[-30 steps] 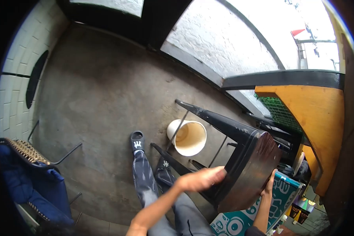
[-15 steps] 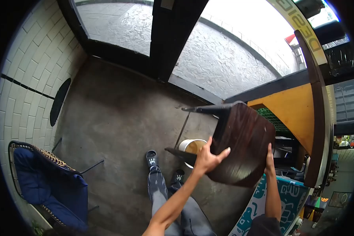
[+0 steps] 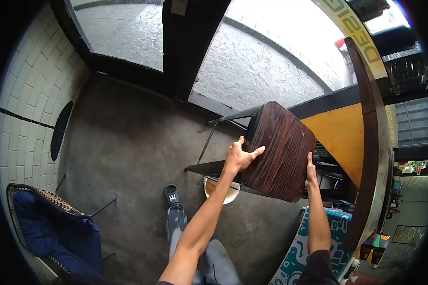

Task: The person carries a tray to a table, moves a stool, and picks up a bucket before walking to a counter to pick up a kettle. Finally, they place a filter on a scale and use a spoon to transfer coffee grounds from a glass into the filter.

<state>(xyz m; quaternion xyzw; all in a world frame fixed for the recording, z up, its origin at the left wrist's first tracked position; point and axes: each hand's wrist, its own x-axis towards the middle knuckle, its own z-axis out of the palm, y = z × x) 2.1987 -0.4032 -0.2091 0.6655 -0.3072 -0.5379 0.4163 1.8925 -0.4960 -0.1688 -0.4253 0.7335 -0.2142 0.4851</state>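
A stool with a dark brown wooden seat (image 3: 283,152) and dark metal legs is held tilted, its legs pointing left. My left hand (image 3: 241,156) grips the seat's left edge, thumb over the top. On the seat's right edge rests my right hand (image 3: 310,172), its fingers mostly hidden behind the wood. Partly beneath the legs, a white bucket (image 3: 229,195) stands on the floor.
A blue cushioned chair (image 3: 57,232) stands at lower left by the white brick wall (image 3: 28,95). Glass doors are at the top. On the right are a dark-edged counter (image 3: 366,142), a yellow panel (image 3: 337,137) and a teal patterned panel (image 3: 295,251).
Both hands have moved the stool up and away, and its seat has turned more toward the camera. More of the bucket's front now shows below the legs. The whole view has shifted somewhat.
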